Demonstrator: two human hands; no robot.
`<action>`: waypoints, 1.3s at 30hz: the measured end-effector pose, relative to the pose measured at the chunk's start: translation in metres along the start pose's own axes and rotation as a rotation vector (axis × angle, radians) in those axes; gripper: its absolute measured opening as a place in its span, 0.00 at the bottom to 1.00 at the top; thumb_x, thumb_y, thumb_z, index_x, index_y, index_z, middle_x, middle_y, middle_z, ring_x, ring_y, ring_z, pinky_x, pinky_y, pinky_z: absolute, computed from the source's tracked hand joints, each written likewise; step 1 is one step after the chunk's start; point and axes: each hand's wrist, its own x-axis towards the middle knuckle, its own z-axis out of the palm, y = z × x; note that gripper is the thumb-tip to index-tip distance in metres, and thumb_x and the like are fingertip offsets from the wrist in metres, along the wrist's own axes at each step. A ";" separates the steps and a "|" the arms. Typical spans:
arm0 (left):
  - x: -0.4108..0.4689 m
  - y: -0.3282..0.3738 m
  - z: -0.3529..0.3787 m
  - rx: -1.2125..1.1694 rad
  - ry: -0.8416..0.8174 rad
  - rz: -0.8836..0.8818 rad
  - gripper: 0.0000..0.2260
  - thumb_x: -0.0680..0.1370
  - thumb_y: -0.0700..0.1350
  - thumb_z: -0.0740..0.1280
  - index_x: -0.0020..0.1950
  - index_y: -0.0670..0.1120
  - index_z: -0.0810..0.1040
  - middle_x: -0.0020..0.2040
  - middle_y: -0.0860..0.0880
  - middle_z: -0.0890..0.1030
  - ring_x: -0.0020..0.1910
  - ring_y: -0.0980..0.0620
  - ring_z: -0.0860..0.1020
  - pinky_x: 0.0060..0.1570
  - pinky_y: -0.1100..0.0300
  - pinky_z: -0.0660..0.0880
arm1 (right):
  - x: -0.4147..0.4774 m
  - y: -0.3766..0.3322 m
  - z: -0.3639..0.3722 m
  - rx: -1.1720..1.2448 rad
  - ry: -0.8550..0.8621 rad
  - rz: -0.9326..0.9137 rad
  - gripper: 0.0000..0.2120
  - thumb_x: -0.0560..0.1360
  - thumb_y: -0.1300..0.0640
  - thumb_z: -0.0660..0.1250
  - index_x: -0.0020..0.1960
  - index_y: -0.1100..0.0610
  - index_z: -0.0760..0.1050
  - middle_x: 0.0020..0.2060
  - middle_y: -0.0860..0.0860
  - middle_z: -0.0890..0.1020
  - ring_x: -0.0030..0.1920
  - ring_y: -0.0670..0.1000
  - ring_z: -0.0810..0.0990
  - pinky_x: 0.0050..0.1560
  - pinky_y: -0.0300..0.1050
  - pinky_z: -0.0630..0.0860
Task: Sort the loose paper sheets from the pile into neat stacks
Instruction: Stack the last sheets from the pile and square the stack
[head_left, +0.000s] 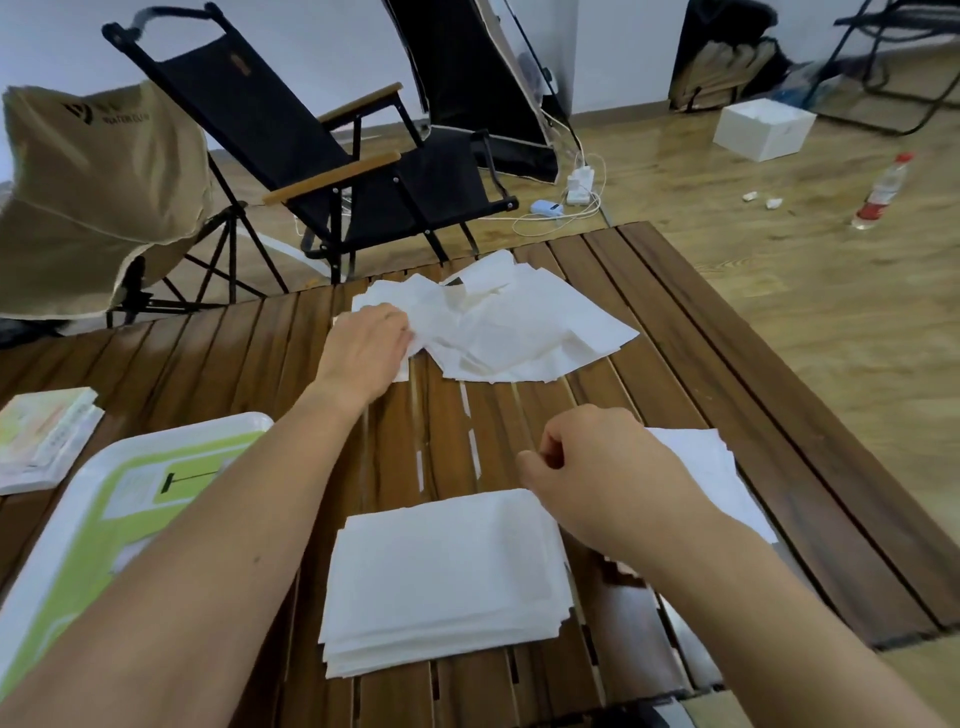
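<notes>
While left hand (363, 348) pinches loose pile (509, 322) edge at 12 o'clock, right hand (602, 467) curled, empty, by neat stack (441, 577) at 6; I fear grabbing several sheets, dragging pile.

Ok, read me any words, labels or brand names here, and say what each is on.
"WATER CLU", partly folded away, beside a dark logo: beige fabric chair on the left.
Brown tag on the black folding chair: too small to read.
Red label on the clear plastic bottle: blurred.
Print on the green and white tray and the stack of printed booklets: blurred.
Pile of loose white paper sheets and neat white stack: no text seen.
</notes>
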 end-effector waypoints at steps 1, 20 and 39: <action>-0.003 0.003 -0.006 -0.018 0.088 0.002 0.13 0.86 0.49 0.57 0.55 0.45 0.80 0.50 0.47 0.82 0.47 0.48 0.80 0.49 0.50 0.78 | 0.001 0.000 0.000 0.007 0.009 -0.004 0.15 0.81 0.48 0.63 0.41 0.57 0.76 0.35 0.51 0.81 0.36 0.51 0.81 0.35 0.43 0.76; -0.174 0.025 -0.166 -1.149 -0.445 -0.284 0.14 0.75 0.58 0.73 0.55 0.52 0.83 0.48 0.54 0.86 0.46 0.56 0.85 0.41 0.64 0.80 | -0.012 -0.009 -0.004 0.439 -0.049 -0.251 0.14 0.79 0.47 0.70 0.38 0.53 0.79 0.26 0.39 0.78 0.27 0.40 0.75 0.33 0.37 0.73; -0.195 0.015 -0.093 -0.630 -0.627 -0.441 0.20 0.78 0.63 0.69 0.39 0.47 0.75 0.35 0.49 0.84 0.28 0.55 0.80 0.34 0.60 0.76 | -0.009 -0.002 0.024 -0.180 -0.302 0.122 0.15 0.76 0.44 0.71 0.39 0.53 0.72 0.38 0.49 0.79 0.42 0.50 0.80 0.46 0.45 0.77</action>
